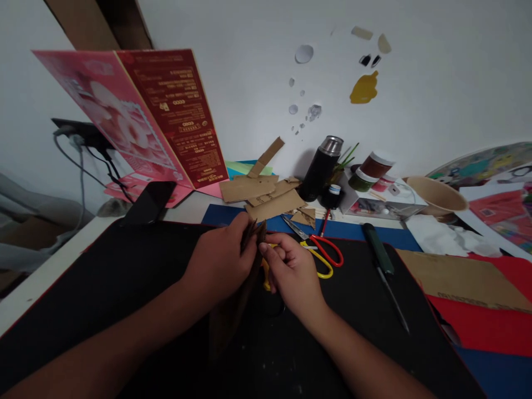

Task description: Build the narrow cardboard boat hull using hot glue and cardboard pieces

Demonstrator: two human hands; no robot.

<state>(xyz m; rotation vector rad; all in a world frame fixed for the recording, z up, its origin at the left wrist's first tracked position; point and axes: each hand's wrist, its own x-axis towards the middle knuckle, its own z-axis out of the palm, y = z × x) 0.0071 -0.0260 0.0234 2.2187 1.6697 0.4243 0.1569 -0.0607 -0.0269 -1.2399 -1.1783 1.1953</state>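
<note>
left hand (226,254) and right hand (298,271) both pinch cardboard (240,302) between them, near top end. step looks like bending or peeling; next move likely calls for steady left hold.

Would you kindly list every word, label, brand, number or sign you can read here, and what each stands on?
No text can be read with certainty.
Red panel of the folded card: rows of print, too small and blurred.
Cardboard piece at the right: a printed line, too blurred.
Cardboard scrap in the middle: a few dark marks, too small.
</note>
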